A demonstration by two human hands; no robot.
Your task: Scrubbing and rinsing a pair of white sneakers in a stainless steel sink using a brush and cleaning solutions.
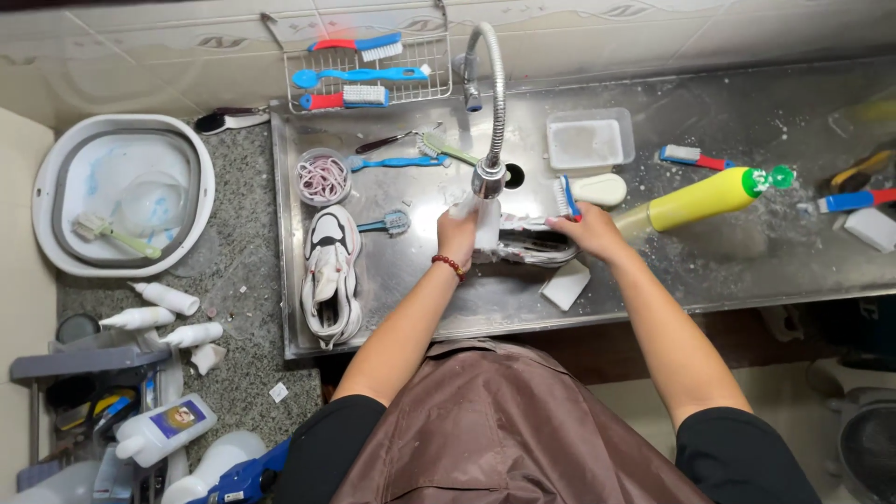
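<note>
stainless steel fills the middle of the view: a wide, shallow sink [709,271] seen from above, wet and flecked with foam. a person in a brown apron leans over it with both arms stretched away from the body. the left hand [456,235], with a red bead bracelet at the wrist, is closed around one end of a dark and white shoe [534,245] that lies on its side under the flexible tap [492,112]. the right hand [586,229] rests on the shoe's other end, to the right, and grips a blue and white brush [566,197] against it. so the shoe sits between the two hands, touching both, near the centre of the sink.

to the left in the sink lies a second white shoe [331,275], sole edge toward the viewer, well apart from the hands. far from the viewer, a wire rack [364,70] holds red and blue brushes. to the right of the hands a yellow bottle with a green cap [714,196] lies on its side. a white sponge [566,284] sits just near the right wrist. on the speckled counter at far left stands a white and grey basin [121,194].
</note>
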